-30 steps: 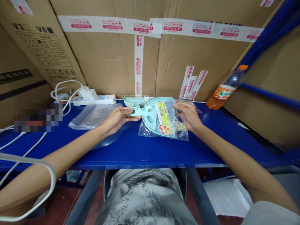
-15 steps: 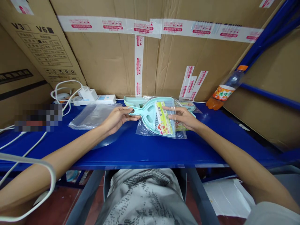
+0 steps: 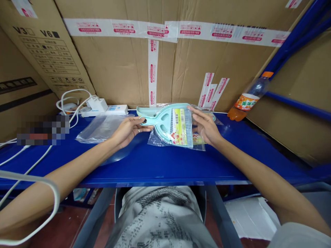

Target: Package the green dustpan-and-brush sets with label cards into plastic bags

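A pale mint dustpan and brush set [image 3: 164, 119] is held up over the blue table, its handle pointing left. My left hand [image 3: 131, 130] pinches the end of the handle, thumb on top. At the wide right end, my right hand [image 3: 207, 127] grips the edge, fingertips at the upper corner. A yellow-green printed label card [image 3: 180, 126] lies across the grey bristles. Clear plastic film [image 3: 157, 139] shows around the lower side of the set. Behind it, another mint dustpan [image 3: 146, 111] rests on the table, partly hidden.
Flat clear plastic bags [image 3: 97, 129] lie left of my left hand. A white power strip [image 3: 116, 109] with cables stands at the back left. An orange drink bottle [image 3: 245, 100] leans at the right by the blue rack frame. Large cardboard boxes [image 3: 116, 69] wall off the back.
My right hand has shifted from the label to the set's right edge, uncovering the label. The set has turned slightly and risen a little at its wide end. My left hand keeps its grip.
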{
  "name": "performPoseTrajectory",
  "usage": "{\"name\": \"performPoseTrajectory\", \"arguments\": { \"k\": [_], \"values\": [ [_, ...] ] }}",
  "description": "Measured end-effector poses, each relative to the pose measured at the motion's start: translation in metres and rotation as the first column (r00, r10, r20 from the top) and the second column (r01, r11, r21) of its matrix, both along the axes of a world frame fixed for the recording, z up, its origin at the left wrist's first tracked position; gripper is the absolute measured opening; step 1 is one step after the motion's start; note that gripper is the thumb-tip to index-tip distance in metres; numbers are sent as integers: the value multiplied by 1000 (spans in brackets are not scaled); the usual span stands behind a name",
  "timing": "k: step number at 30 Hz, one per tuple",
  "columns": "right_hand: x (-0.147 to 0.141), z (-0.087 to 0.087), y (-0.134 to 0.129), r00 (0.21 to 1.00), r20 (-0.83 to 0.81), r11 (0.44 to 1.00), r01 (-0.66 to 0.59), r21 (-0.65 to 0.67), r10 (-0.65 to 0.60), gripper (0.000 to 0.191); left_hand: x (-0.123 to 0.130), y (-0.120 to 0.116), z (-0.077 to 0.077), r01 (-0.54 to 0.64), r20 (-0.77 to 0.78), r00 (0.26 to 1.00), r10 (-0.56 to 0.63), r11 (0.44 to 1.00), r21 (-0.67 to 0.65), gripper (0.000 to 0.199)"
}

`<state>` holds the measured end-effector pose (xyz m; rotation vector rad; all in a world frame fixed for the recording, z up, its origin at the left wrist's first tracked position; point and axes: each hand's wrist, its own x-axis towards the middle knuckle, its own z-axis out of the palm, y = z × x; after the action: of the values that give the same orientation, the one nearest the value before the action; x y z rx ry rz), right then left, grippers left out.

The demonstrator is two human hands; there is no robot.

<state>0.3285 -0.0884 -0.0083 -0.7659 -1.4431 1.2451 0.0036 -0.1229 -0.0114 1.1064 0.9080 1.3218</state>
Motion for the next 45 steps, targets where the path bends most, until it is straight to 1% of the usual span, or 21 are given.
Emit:
{"name": "performPoseTrajectory", "arguments": {
  "k": [2,7,10,13,15,18,20,22,24,29,31,33,35,37,39,41,44,45],
  "values": [
    [1,3,1,999,-25,1000,23,-4,-23,51,-1,1,0,-3,-10,1000,4,1000,9,20],
    [2,2,7,988,-24,989,150,5,-149,45,-2,2,-1,-4,1,1000,4,1000,1,19],
    [1,3,7,985,-43,986,164,-37,-165,45,0,2,0,-5,5,1000,5,1000,-12,20],
    [1,6,6,986,-62,986,153,-66,-157,53,0,1,1,-3,3,1000,3,1000,-19,20],
    [4,8,7,984,-53,986,166,-25,-167,62,-1,1,1,7,-8,1000,-7,1000,-26,20],
    [9,10,11,982,-6,978,187,89,-188,74,-1,0,0,39,-15,999,-40,998,-40,17],
    [14,11,15,982,38,975,177,136,-184,71,-1,0,0,69,-19,997,-70,996,-51,15],
    [17,11,19,981,66,974,174,147,-185,58,-2,0,-1,92,-26,995,-93,994,-58,14],
    [18,10,21,978,68,974,186,126,-195,49,-2,1,-1,100,-29,994,-101,993,-57,14],
    [16,11,20,971,19,971,236,34,-237,46,-1,1,0,86,-19,996,-87,994,-64,15],
    [15,12,18,975,1,975,222,-18,-222,42,0,0,1,71,-12,997,-72,995,-65,16],
    [13,14,16,987,-15,982,160,-99,-162,43,1,-1,2,49,-6,999,-50,997,-63,16],
    [10,15,12,997,-33,979,63,-192,-71,50,1,-2,2,36,1,999,-36,998,-53,16],
    [5,16,7,999,-41,963,-34,-269,24,60,0,-1,1,34,8,999,-34,999,-40,15],
    [0,15,1,997,-27,953,-74,-295,69,66,-1,0,0,36,10,999,-36,999,-31,15],
    [-3,12,-3,999,8,960,-42,-276,45,72,-2,1,-1,38,7,999,-37,999,-27,13],
    [-4,6,-3,998,52,972,49,-230,-37,88,-3,3,-1,30,-6,1000,-30,999,-26,12],
    [-4,5,-2,997,61,972,65,-224,-52,89,-3,3,-1,28,-14,1000,-28,999,-23,12]
  ]
}}
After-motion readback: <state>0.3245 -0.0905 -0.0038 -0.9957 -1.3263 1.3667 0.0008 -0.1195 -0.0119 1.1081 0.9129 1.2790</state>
